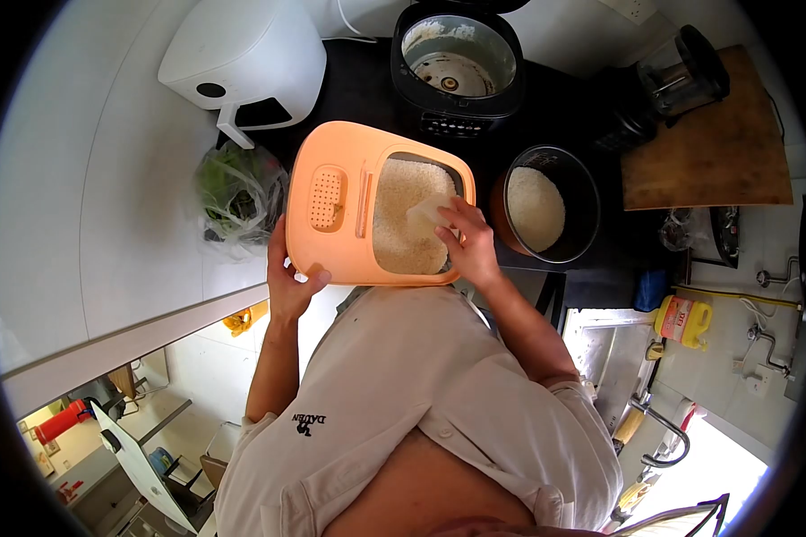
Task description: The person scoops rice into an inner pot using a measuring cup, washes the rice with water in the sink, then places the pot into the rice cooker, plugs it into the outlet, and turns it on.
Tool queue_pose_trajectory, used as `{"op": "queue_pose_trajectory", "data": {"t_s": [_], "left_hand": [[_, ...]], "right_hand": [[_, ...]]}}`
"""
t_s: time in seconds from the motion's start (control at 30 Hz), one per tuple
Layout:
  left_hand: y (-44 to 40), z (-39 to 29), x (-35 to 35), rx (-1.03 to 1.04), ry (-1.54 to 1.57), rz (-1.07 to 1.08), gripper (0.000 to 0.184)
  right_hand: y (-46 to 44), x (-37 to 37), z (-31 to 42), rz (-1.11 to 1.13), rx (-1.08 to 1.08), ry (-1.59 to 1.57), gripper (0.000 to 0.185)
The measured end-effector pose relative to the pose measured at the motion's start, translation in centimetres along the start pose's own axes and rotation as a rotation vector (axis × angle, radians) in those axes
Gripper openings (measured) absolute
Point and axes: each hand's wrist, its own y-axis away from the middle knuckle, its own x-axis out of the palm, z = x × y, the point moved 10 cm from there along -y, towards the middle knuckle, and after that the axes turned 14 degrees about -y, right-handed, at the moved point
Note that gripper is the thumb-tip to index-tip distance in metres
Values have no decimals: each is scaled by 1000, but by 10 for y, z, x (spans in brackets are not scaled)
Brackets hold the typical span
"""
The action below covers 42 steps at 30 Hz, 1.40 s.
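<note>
The black countertop (360, 88) carries an air fryer (246, 63) beyond the left hand (294, 282), a rice cooker (457, 70) and, beside the right hand (468, 237), an inner pot (581, 210).

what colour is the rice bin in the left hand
The rice bin is light orange, in the head view.

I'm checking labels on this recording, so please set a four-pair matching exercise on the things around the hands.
Things:
1. Orange bin
2. Inner pot
3. Rice cooker
4. Translucent scoop

Places or states:
A. In the right hand's grip
B. Round, with rice inside
C. Open, bottom plate showing
D. Held at its edge by the left hand

Pairs: 1-D, 2-B, 3-C, 4-A
</note>
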Motion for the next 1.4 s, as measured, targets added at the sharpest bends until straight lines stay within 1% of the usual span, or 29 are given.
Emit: {"op": "queue_pose_trajectory", "data": {"t_s": [0.17, 0.27, 0.37, 0.57, 0.77, 0.9, 0.97, 1.07, 1.1, 1.13, 1.2, 1.27, 1.33, 1.37, 1.4], "left_hand": [[-1, 0, 0, 13, -6, 3, 117], [-2, -1, 1, 13, 4, 9, 116], [-1, -2, 1, 10, 6, 9, 116], [-2, 1, 0, 16, 9, 7, 115], [-1, 1, -1, 14, -8, 1, 116], [-2, 2, -3, 10, -34, -2, 116], [-1, 4, -2, 12, -25, 1, 115], [-1, 3, 1, 36, 35, 21, 112], [-1, 1, 2, 44, 35, 33, 111], [-1, -2, 3, 44, 33, 24, 111], [-1, -3, 3, 43, 19, 17, 111], [-2, -6, 3, 39, 15, 17, 111], [-2, -8, 3, 35, 12, 18, 112], [-2, -9, 3, 35, 12, 20, 112], [-2, -9, 4, 35, 13, 22, 112]], "right_hand": [[0, 0, 12, -7, -99, 91, 33], [-1, -1, 6, -7, -43, 37, 34], [4, 0, -32, -44, 191, -225, 35], [6, 0, -43, -81, 178, -364, 34], [5, 1, -45, -65, 204, -425, 33], [5, -2, -45, -74, 273, -567, 32], [5, -7, -40, -84, 334, -649, 31], [4, -27, -29, -126, 380, -685, 29], [2, -37, -26, -148, 332, -724, 28], [0, -50, -13, -202, 341, -800, 27], [0, -91, -2, -328, 249, -718, 26], [0, -139, 12, -428, 52, -517, 25], [5, -176, 27, -544, -27, -214, 29], [5, -189, 34, -565, -59, 75, 29], [4, -191, 47, -529, -152, 314, 30]]}}
